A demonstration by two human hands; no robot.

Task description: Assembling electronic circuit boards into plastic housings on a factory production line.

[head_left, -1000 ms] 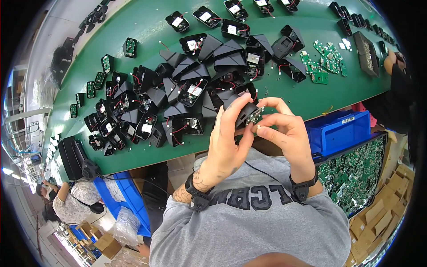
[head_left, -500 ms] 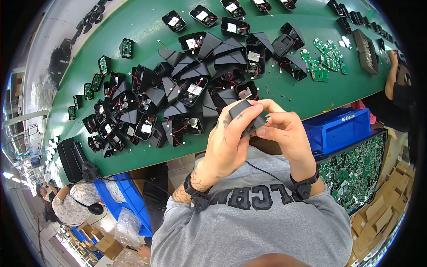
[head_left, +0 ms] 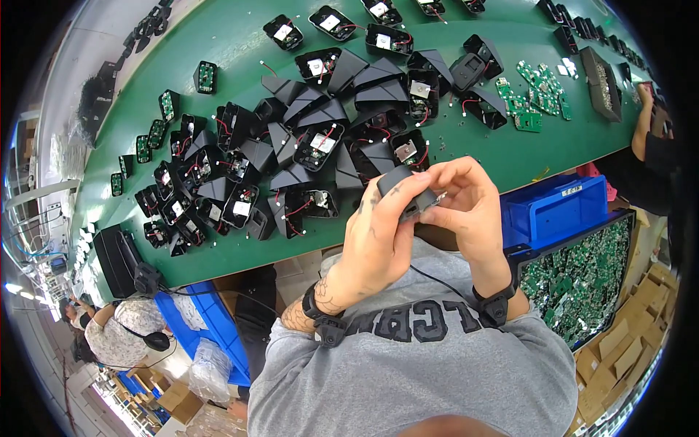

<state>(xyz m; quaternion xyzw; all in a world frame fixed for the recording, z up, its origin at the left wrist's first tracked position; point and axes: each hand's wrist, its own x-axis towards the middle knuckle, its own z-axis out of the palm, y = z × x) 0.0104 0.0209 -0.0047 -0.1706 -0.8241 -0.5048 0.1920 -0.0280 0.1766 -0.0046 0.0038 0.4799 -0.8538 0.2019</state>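
Note:
In front of my chest, above the near table edge, my left hand (head_left: 378, 240) is closed round a small black plastic housing (head_left: 397, 183). My right hand (head_left: 470, 207) is at the housing's right end, its thumb by the lower edge and its fingers curled over a small shiny piece (head_left: 440, 199). What that piece is I cannot make out; it sticks out beside the housing. Beyond my hands lies an opened black housing (head_left: 409, 149) with red wires and a metal part inside. More black housings (head_left: 320, 146) with white labels and red wires are heaped to its left.
Loose green circuit boards (head_left: 528, 120) lie right on the green table (head_left: 291, 255), near a bin of small parts (head_left: 601, 84). Blue crates (head_left: 557, 211) and a black tray of boards (head_left: 582, 284) stand below the right edge. Another person's arm (head_left: 643, 124) is at far right.
My right hand has shifted slightly up and right, its fingers more curled. A shiny piece now shows at the housing's end. The left hand still holds the housing.

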